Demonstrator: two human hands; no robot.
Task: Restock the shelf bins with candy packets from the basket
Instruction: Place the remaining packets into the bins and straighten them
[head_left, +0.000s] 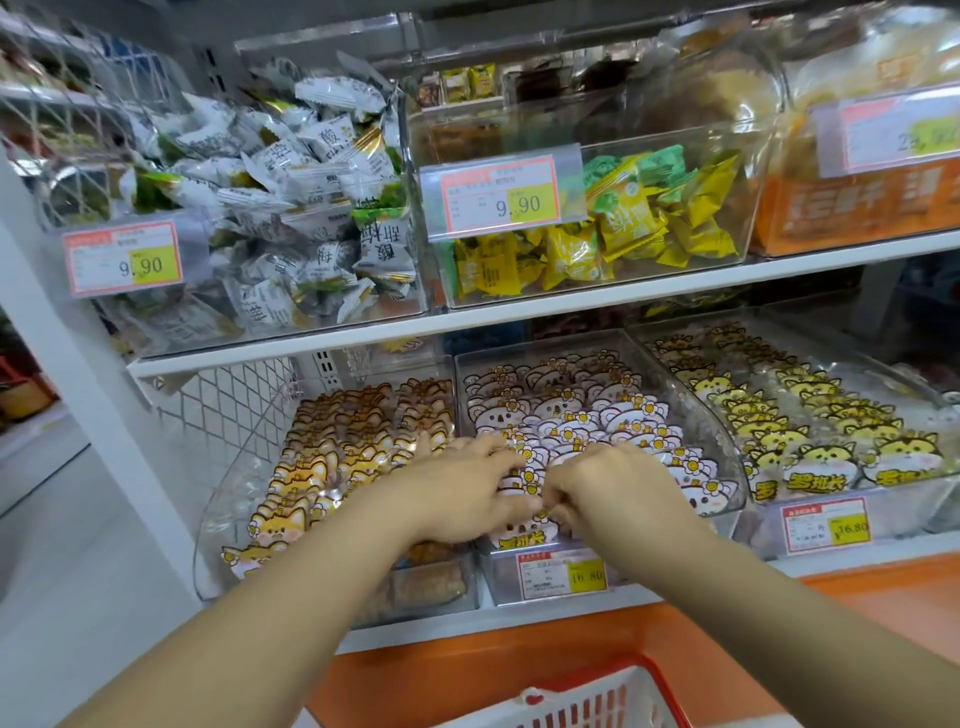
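I see my own arms uncovered: a slender left forearm (291, 597) and right forearm (727, 587), ending in a bare left hand (462, 493) and right hand (618, 488).

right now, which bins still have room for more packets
Free: left side of the fox bin, between its clear wall and the rows; upper half of the yellow bin, above its packets. Crowded: the koala bin, where left hand and right hand sort koala packets, and the heaped white bin.

Head view only, worn, facing forward-down, close to shelf. Left hand (457, 493), right hand (618, 483): fingers (493, 449) mid-frame on packets (597, 415), middle bin (498, 582). Upper bins (717, 135) beyond fingertips; basket (613, 696) behind wrists, bottom edge.
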